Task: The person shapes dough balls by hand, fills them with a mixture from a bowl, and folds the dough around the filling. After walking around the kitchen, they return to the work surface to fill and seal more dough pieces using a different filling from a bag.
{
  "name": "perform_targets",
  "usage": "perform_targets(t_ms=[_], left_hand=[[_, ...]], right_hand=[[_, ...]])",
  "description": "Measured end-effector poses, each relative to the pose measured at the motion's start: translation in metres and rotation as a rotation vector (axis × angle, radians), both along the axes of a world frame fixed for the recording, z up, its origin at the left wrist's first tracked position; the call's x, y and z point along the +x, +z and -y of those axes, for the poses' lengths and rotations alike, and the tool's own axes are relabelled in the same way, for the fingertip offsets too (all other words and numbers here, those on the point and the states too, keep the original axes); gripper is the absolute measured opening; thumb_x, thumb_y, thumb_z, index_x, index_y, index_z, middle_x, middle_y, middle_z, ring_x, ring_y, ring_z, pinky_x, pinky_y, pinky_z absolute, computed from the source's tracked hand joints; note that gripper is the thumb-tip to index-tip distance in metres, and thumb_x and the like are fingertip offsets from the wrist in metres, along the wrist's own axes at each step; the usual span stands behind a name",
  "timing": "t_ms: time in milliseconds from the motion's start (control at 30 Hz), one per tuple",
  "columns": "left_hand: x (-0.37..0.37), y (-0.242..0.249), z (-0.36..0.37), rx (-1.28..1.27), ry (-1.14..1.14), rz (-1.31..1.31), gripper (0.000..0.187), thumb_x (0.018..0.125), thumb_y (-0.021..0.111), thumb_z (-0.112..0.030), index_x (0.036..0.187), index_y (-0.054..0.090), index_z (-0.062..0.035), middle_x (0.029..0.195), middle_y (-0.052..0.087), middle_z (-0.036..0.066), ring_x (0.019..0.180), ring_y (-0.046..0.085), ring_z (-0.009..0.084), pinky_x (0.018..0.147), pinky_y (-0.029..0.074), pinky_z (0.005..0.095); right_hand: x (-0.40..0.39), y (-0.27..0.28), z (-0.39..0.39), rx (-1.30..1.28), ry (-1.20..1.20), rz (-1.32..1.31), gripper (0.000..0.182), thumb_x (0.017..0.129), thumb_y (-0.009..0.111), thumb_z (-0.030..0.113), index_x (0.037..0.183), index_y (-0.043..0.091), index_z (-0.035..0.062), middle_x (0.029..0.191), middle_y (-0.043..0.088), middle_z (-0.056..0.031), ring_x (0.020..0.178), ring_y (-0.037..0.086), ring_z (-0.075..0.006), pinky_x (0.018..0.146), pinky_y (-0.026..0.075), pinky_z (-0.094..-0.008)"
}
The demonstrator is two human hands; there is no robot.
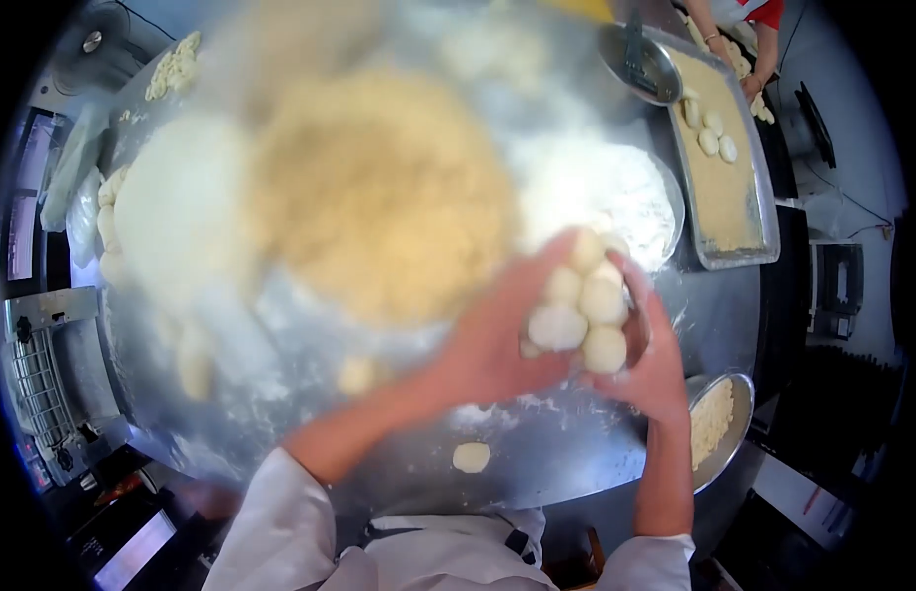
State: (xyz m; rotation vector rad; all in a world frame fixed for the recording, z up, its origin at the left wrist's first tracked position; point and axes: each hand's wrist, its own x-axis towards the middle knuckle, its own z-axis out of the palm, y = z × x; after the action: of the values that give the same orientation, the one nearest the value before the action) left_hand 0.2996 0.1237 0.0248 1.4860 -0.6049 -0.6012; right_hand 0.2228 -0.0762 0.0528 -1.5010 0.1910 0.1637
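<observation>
Both hands, left [512, 330] and right [655, 360], grip a cluster of round, pale dough balls [591, 305] between them, above the floury metal desk [576, 463], beside the white flour mound [625, 202].

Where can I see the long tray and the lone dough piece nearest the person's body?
Long tray [742, 261]: head view, its near rim.
Dough piece [471, 457]: head view, middle of its top.

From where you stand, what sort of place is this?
Probably a bakery kitchen: the left hand and right hand hold pale dough balls, white flour dusts the metal worktable, and a baking tray to the right holds small dough pieces.
</observation>
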Motion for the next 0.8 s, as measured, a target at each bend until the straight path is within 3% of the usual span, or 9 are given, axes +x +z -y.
perform_targets(t_ms=[133,233,300,333,400,533,633,700,800], left_hand=[[0.082,0.008,0.015,0.020,0.083,0.259,0.095,0.074,0.077,-0.014,0.155,0.028,-0.0077,0.145,0.046,0.017,0.128,0.051,0.0279,0.107,0.043,0.0378],[0.154,0.008,0.022,0.109,0.084,0.444,0.095,0.074,0.076,-0.024,0.155,0.029,-0.0081,0.139,0.052,0.017,0.122,0.056,0.0272,0.104,0.047,0.0377],[0.201,0.017,0.025,0.201,0.068,0.396,0.096,0.072,0.077,-0.030,0.154,0.031,-0.0094,0.136,0.055,0.017,0.117,0.059,0.0257,0.102,0.049,0.0369],[0.230,0.013,0.026,0.151,0.028,0.397,0.095,0.073,0.077,-0.031,0.154,0.033,-0.0108,0.134,0.057,0.016,0.115,0.060,0.0246,0.101,0.049,0.0358],[0.274,0.018,0.027,0.348,0.017,0.574,0.090,0.074,0.077,-0.029,0.153,0.036,-0.0107,0.133,0.059,0.014,0.114,0.060,0.0227,0.100,0.049,0.0340],[0.350,-0.002,0.026,0.347,-0.084,0.535,0.082,0.077,0.075,-0.026,0.151,0.041,-0.0108,0.131,0.061,0.013,0.114,0.060,0.0203,0.099,0.049,0.0326],[0.387,-0.031,0.024,0.414,-0.052,0.591,0.076,0.081,0.074,-0.028,0.148,0.045,-0.0108,0.132,0.061,0.011,0.116,0.060,0.0199,0.100,0.048,0.0336],[0.390,-0.056,0.020,0.411,-0.034,0.432,0.073,0.082,0.074,-0.030,0.147,0.046,-0.0112,0.132,0.061,0.010,0.116,0.060,0.0203,0.100,0.048,0.0343],[0.396,-0.065,0.025,0.563,0.013,0.333,0.065,0.085,0.072,-0.031,0.144,0.051,-0.0114,0.130,0.063,0.010,0.115,0.062,0.0230,0.100,0.048,0.0359]], right_hand=[[0.078,0.008,0.011,-0.014,-0.005,0.187,0.107,0.064,0.086,-0.001,0.153,0.028,0.0064,0.147,0.043,-0.0119,0.129,0.050,-0.0222,0.105,0.046,-0.0352],[0.139,0.011,0.015,-0.268,-0.004,0.278,0.103,0.066,0.087,0.005,0.152,0.030,0.0066,0.146,0.045,-0.0108,0.126,0.052,-0.0218,0.103,0.048,-0.0333],[0.183,0.007,0.021,-0.324,0.008,0.343,0.099,0.068,0.088,0.011,0.150,0.034,0.0061,0.143,0.048,-0.0106,0.124,0.053,-0.0209,0.100,0.049,-0.0325],[0.204,0.004,0.025,-0.354,0.013,0.373,0.098,0.068,0.089,0.014,0.150,0.035,0.0058,0.141,0.050,-0.0105,0.123,0.053,-0.0204,0.099,0.050,-0.0321],[0.250,-0.004,0.032,-0.420,0.043,0.362,0.094,0.070,0.089,0.020,0.148,0.038,0.0050,0.137,0.053,-0.0114,0.119,0.056,-0.0198,0.096,0.051,-0.0319],[0.311,-0.013,0.034,-0.566,0.057,0.334,0.091,0.071,0.087,0.029,0.146,0.042,0.0042,0.131,0.058,-0.0121,0.110,0.062,-0.0194,0.091,0.053,-0.0319],[0.364,-0.053,0.052,-0.816,0.112,0.384,0.079,0.075,0.082,0.034,0.141,0.050,0.0051,0.126,0.062,-0.0179,0.107,0.065,-0.0256,0.089,0.053,-0.0343],[0.388,-0.079,0.061,-1.078,0.158,0.468,0.068,0.080,0.076,0.033,0.138,0.054,0.0051,0.124,0.063,-0.0250,0.108,0.065,-0.0321,0.090,0.052,-0.0367],[0.391,-0.099,0.070,-1.023,0.120,0.397,0.062,0.084,0.071,0.030,0.137,0.053,0.0033,0.121,0.063,-0.0240,0.107,0.063,-0.0360,0.093,0.051,-0.0387]])
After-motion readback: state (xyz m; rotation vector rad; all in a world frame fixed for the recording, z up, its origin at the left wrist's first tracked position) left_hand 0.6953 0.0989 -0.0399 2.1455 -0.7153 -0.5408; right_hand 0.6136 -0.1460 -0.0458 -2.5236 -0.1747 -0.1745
